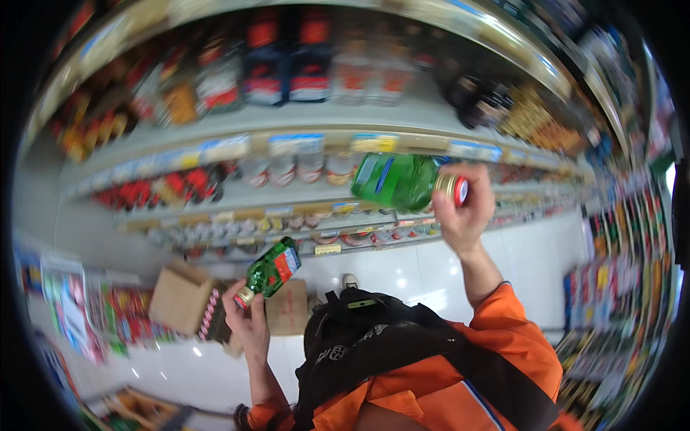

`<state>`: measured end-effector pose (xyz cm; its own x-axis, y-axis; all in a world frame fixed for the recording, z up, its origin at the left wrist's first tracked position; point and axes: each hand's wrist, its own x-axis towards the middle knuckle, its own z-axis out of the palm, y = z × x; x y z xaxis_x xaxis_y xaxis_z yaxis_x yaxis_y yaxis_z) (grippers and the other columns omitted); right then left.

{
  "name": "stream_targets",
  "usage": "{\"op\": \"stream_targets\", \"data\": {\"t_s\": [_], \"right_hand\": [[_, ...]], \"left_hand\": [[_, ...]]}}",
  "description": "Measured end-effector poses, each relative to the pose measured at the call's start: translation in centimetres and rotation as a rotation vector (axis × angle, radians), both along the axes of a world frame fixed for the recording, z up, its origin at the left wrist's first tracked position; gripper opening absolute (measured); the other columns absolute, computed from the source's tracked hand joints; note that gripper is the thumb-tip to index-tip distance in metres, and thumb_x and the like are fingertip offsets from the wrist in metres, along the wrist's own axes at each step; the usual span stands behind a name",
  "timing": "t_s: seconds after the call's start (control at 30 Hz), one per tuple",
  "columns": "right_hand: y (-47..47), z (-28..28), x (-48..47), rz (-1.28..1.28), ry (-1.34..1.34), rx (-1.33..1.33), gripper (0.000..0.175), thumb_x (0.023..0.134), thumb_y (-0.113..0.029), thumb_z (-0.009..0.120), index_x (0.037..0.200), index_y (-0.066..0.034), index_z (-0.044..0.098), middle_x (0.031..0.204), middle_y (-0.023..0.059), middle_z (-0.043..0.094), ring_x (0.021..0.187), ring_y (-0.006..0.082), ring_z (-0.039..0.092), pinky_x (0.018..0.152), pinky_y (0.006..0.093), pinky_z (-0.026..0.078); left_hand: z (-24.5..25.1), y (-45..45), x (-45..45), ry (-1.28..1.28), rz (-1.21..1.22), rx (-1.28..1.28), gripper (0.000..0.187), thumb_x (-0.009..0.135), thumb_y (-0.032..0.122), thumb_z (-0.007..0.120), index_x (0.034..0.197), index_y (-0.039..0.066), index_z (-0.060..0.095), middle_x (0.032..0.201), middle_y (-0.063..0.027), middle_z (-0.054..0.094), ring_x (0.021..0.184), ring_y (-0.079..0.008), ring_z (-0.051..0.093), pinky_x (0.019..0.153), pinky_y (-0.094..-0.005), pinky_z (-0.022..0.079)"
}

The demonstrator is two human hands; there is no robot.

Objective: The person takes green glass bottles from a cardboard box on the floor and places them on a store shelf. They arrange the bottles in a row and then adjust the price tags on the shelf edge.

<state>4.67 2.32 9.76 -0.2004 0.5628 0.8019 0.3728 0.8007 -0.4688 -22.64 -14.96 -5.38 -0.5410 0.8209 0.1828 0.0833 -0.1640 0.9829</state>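
Note:
My right hand (466,210) grips a green glass bottle (396,180) by its gold and red cap. The bottle lies nearly level in front of the shelf edge, its base towards the left. Lower and to the left, my left hand (250,318) holds a second green glass bottle (275,266) by its capped neck, tilted with the base up and to the right. This one shows a red and blue label.
Store shelves (420,116) with bottles and jars curve across the front. An open cardboard box (180,296) holding red-capped bottles (210,312) stands on the floor at left, beside another carton (288,312). Packaged goods (604,291) are stacked at right.

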Motion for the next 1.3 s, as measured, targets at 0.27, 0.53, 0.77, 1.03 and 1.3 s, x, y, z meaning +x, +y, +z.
{"op": "stream_targets", "data": {"t_s": [0.27,0.53,0.77,1.03,1.3], "right_hand": [[14.6,3.2,7.7,-0.454,-0.003,0.103,0.032,0.077,-0.027,0.074,0.081,-0.0034,0.052,0.062,0.0095,0.061,0.055,0.0208,0.062,0.051,0.029,0.047],[33.2,2.4,6.6,-0.484,-0.158,0.258,0.046,0.076,-0.03,0.07,0.112,-0.0059,0.056,0.108,0.0239,0.058,0.104,0.038,0.055,0.085,0.0465,0.047],[37.8,2.5,7.2,-0.525,-0.123,0.277,0.045,0.077,-0.03,0.067,0.115,-0.0076,0.055,0.111,0.0228,0.056,0.105,0.0371,0.054,0.086,0.0458,0.046],[36.1,5.0,10.6,-0.523,-0.252,0.105,0.043,0.078,-0.029,0.065,0.114,-0.0081,0.056,0.112,0.0209,0.057,0.103,0.0361,0.055,0.086,0.0441,0.047],[35.8,4.5,13.4,-0.483,-0.426,0.031,0.041,0.079,-0.028,0.063,0.114,-0.0086,0.056,0.113,0.0189,0.058,0.102,0.0351,0.056,0.086,0.0423,0.047]], "left_hand": [[10.5,13.3,8.9,0.547,-0.38,0.423,0.041,0.08,-0.005,0.065,0.117,-0.002,0.047,0.118,-0.0191,0.058,0.107,-0.0244,0.059,0.09,-0.0328,0.047],[19.1,24.4,17.1,0.887,-0.415,0.474,0.033,0.085,0.0,0.059,0.116,0.0,0.047,0.103,-0.0216,0.059,0.091,-0.0341,0.06,0.077,-0.038,0.049],[20.3,34.0,20.5,1.098,-0.498,0.369,0.028,0.084,0.002,0.057,0.11,-0.001,0.046,0.097,-0.0271,0.057,0.093,-0.0427,0.055,0.077,-0.0454,0.044],[19.8,44.7,22.7,1.175,-0.514,0.328,0.02,0.083,0.005,0.056,0.101,-0.001,0.052,0.094,-0.0256,0.059,0.09,-0.0408,0.056,0.077,-0.0435,0.045],[18.7,44.9,23.9,0.802,-0.428,0.467,0.025,0.08,0.008,0.061,0.103,-0.001,0.054,0.099,-0.0228,0.06,0.093,-0.0382,0.057,0.081,-0.0424,0.045]]}}
